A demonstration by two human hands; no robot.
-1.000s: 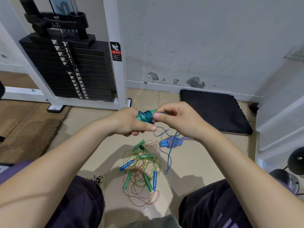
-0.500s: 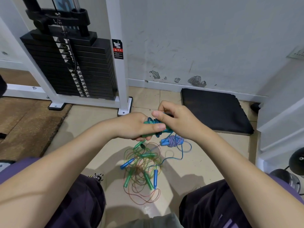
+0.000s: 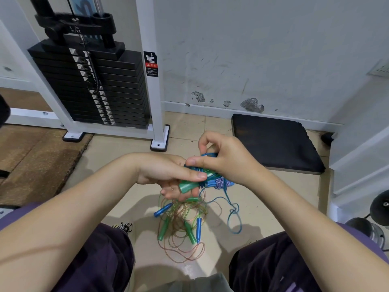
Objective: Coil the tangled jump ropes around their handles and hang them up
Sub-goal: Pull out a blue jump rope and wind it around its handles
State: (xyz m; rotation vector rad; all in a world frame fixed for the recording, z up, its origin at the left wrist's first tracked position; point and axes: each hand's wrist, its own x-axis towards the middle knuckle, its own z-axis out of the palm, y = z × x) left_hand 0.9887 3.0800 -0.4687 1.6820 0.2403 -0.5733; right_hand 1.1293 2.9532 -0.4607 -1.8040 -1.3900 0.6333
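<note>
Both hands (image 3: 168, 175) (image 3: 227, 161) grip green handles (image 3: 187, 185), blue rope (image 3: 207, 157) coiled.

Our left hand (image 3: 168, 175) curls, thumb extended rightward; our right hand (image 3: 227, 161) pinches beside it, forearms converging, hands touching.

rope pile (image 3: 181, 226) on floor, below hands | mat (image 3: 273, 142) right, against wall | weight stack (image 3: 90, 87) left

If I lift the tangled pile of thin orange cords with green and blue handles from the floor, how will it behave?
The tangled pile of thin orange cords is probably floppy and light; its loops lie loose. The handles look interlaced, so they would likely come up together and dangle.
</note>
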